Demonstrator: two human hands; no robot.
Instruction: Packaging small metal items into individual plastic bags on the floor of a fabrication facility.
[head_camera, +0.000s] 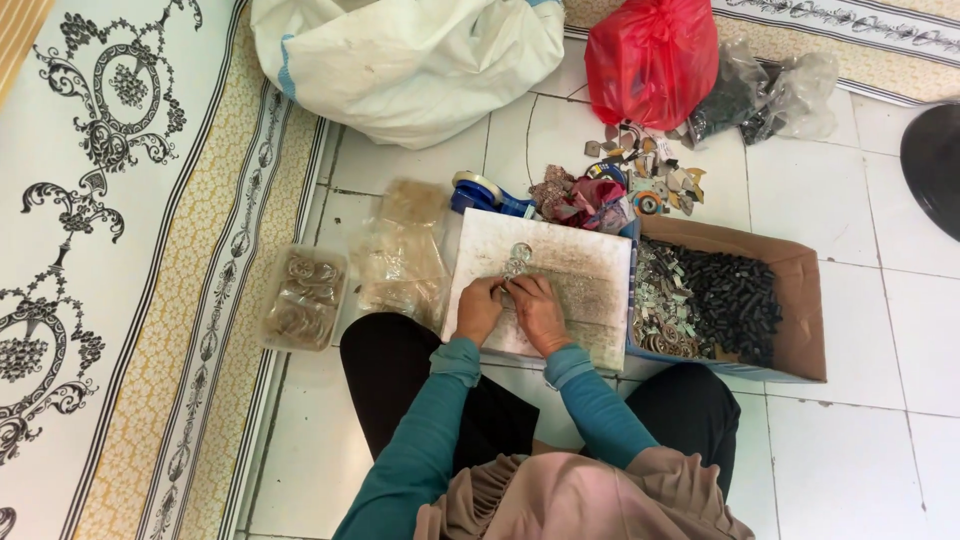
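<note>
I sit on a tiled floor with a worn white board (590, 262) in front of my knees. My left hand (479, 308) and my right hand (538, 310) rest side by side on the board, fingers closed around a small silvery ornament piece (518, 257) that sticks out just beyond the fingertips. Both sleeves are teal. Exactly how each hand grips the piece is hidden by the fingers.
An open cardboard box (800, 300) of small dark and silvery parts stands at the right. Clear bags (403, 262) and a plastic tub (303, 298) of rings lie left. Beyond the board are a tape roll (474, 188), scraps, a red bag (652, 58) and a white sack (410, 60). A patterned mat (120, 250) lies left.
</note>
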